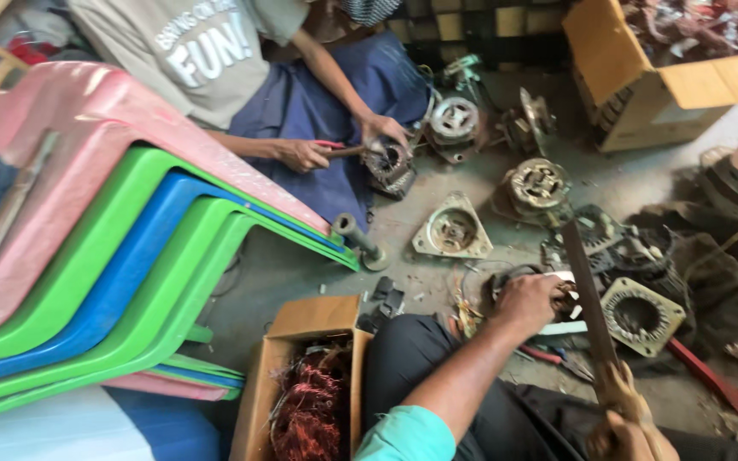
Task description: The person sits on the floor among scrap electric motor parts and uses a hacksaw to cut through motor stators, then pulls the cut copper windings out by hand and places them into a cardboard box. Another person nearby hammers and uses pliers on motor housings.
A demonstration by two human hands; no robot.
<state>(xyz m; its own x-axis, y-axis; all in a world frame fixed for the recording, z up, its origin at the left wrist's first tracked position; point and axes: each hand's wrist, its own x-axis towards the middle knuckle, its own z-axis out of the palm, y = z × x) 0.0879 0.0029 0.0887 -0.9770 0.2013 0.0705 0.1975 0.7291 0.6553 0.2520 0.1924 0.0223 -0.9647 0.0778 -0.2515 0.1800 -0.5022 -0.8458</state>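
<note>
Gripping stator (557,299) beside brown box (301,341)

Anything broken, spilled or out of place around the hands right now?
Yes. Motor parts lie strewn over the floor: a triangular end cover flat by itself and stripped stators beside the left hand. The right hand grips a long flat blade. Copper wire bulges from the cardboard box.

Right hand (629,435) cut off by bottom edge; grip on the flat blade's (587,307) handle partly out of view. Left hand (530,300) covers the motor part (567,300) beneath; its form unclear.
</note>
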